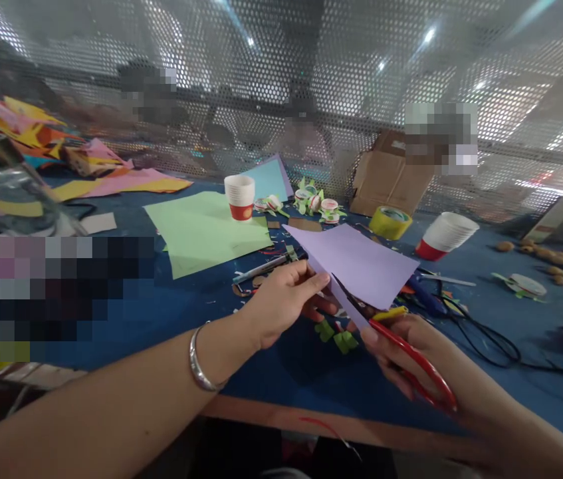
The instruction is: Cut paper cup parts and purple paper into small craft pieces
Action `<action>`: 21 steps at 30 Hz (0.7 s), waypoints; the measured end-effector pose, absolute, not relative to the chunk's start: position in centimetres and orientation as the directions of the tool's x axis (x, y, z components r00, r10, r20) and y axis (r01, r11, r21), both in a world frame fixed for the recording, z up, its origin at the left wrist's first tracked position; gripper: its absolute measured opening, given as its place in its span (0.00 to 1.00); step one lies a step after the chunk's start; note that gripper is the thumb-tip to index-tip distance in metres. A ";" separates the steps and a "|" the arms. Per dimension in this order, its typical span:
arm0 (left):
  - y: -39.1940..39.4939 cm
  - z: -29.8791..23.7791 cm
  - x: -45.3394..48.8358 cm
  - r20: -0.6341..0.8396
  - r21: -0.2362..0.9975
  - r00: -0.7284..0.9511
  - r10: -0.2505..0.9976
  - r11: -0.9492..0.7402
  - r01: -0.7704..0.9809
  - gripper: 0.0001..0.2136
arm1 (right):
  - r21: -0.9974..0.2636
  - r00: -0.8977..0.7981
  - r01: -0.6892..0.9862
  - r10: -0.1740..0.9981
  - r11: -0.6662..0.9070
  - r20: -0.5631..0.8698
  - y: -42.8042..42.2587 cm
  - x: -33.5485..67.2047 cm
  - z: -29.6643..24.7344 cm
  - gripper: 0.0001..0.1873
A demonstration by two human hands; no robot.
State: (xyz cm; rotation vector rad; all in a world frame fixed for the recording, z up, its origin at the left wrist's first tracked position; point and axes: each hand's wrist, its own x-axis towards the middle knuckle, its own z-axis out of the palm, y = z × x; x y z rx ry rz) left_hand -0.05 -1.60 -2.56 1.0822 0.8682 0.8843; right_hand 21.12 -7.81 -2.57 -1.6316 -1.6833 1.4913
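My left hand [294, 293] pinches the near edge of a sheet of purple paper [361, 259] between thumb and fingers. A silver bangle [196, 359] sits on that wrist. My right hand [405, 339] grips red-handled scissors [423, 369], whose dark blades lie along a cut between the sheet and a narrow strip at its near side. Part of the blades is hidden by the paper. Small green leaf-shaped paper pieces [343, 339] lie on the table below. Left of the purple sheet is a green paper sheet [206, 229].
Stacked paper cups stand at the back [240, 196] and right [445, 236]. Yellow tape [391, 223], a cardboard box [391, 176] and small paper turtle-like crafts [316, 199] lie behind the purple sheet. Black cable [490, 339] runs right. A glass jar [6, 189] stands left.
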 end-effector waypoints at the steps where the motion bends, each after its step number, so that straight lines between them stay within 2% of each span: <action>1: -1.6 -2.7 -0.1 -0.146 0.960 0.398 0.906 0.226 -0.162 0.05 | -0.831 -0.269 0.515 0.882 -0.209 -0.388 -7.8 21.3 -2.8 0.34; 6: -1.5 -3.0 -0.3 -0.145 0.963 0.444 0.884 0.229 -0.143 0.07 | -0.829 -0.316 0.550 0.894 -0.099 -0.316 -7.7 21.8 -3.2 0.33; 13: -1.3 -3.0 -0.5 -0.141 0.964 0.470 0.871 0.229 -0.133 0.08 | -0.830 -0.335 0.555 0.897 -0.059 -0.288 -7.5 21.4 -2.7 0.32; 21: -1.1 -2.9 -0.8 -0.133 0.973 0.518 0.845 0.211 -0.093 0.08 | -0.799 -0.220 0.570 0.902 -0.191 -0.372 -8.0 20.4 -1.0 0.30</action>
